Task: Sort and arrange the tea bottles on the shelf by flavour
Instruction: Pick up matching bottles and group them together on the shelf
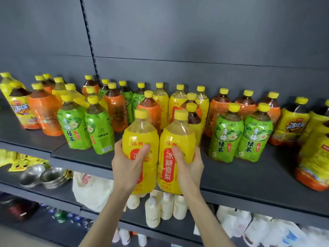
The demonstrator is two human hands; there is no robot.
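My left hand (127, 164) grips a yellow-labelled bottle (140, 138) with a yellow cap, and my right hand (188, 163) grips a matching yellow bottle (176, 139) beside it. Both are upright, held in front of the dark shelf (240, 173) edge, touching side by side. Behind them stand mixed bottles: two green-labelled ones at the left (74, 125), two green ones at the right (226, 134), orange-labelled ones (115, 111), and more yellow ones (178, 104) at the back.
Yellow iced-tea bottles with dark tea stand at the far left (19, 107) and far right (292, 125). On the lower shelf sit metal bowls (42, 175), a white bag (92, 189) and small white bottles (160, 209). A dark back panel rises behind.
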